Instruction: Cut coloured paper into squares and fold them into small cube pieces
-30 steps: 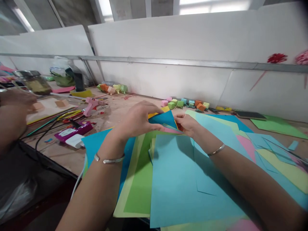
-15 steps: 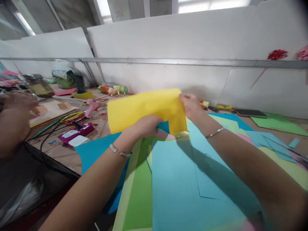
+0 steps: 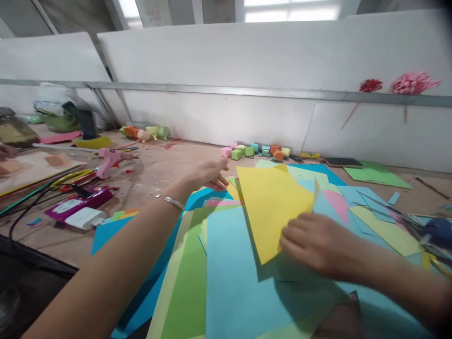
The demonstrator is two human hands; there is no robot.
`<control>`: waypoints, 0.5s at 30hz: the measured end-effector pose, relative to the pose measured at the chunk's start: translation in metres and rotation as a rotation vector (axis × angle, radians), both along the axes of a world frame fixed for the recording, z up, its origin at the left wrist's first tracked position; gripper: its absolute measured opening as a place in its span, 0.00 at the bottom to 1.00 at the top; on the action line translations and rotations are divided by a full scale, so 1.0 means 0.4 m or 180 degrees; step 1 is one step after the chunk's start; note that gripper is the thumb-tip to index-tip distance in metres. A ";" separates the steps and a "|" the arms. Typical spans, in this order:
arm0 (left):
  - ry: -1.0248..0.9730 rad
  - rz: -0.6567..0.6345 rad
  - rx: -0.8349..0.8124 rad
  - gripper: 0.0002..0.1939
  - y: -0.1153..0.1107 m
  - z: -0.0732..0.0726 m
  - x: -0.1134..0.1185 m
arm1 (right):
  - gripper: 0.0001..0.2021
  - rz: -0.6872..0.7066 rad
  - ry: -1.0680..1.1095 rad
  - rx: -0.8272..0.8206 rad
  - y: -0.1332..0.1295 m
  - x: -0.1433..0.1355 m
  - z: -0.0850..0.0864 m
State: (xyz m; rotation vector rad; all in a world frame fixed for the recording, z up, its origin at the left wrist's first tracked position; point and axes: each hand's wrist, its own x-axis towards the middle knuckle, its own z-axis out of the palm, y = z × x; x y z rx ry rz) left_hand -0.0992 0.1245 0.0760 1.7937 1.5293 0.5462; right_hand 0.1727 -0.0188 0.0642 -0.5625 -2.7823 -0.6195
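My right hand [image 3: 307, 240] grips a yellow paper sheet [image 3: 271, 207] by its right edge, with the fingers closed round it. The sheet is tilted over a light blue sheet [image 3: 229, 263] and casts a shadow on it. My left hand [image 3: 208, 173] is apart from the yellow sheet, its fingers stretched out over the far left of the paper pile. Beneath it lie pink, yellow and dark blue paper edges. A green sheet [image 3: 187, 273] shows along the left side of the pile.
Small coloured paper cubes [image 3: 250, 151] line the wall. On the left are a pink glue gun [image 3: 108, 161], a purple device [image 3: 79, 205] with cables, and another person's hand [image 3: 7, 151]. Scissors [image 3: 427, 235] lie on the right, and a dark flat object [image 3: 342, 162] lies behind the papers.
The yellow sheet has moved right and towards me, turned in my right hand. My left hand has moved away from it and opened. The view has shifted to the right.
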 end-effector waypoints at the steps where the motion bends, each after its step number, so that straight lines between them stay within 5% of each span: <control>1: -0.0227 -0.0058 -0.0282 0.29 0.003 -0.009 0.021 | 0.12 -0.0039 -0.0164 -0.0029 -0.025 -0.002 -0.032; 4: -0.0211 -0.0148 -0.0470 0.35 0.025 -0.050 0.087 | 0.10 -0.0107 -0.0266 -0.0199 -0.073 -0.012 -0.089; 8: 0.0101 -0.0091 0.0009 0.44 0.060 -0.104 0.157 | 0.10 0.0002 -0.0305 -0.0521 -0.099 -0.025 -0.076; 15: 0.0555 -0.0565 0.0698 0.20 0.065 -0.166 0.187 | 0.03 -0.0168 -0.0126 -0.1455 -0.141 -0.034 -0.042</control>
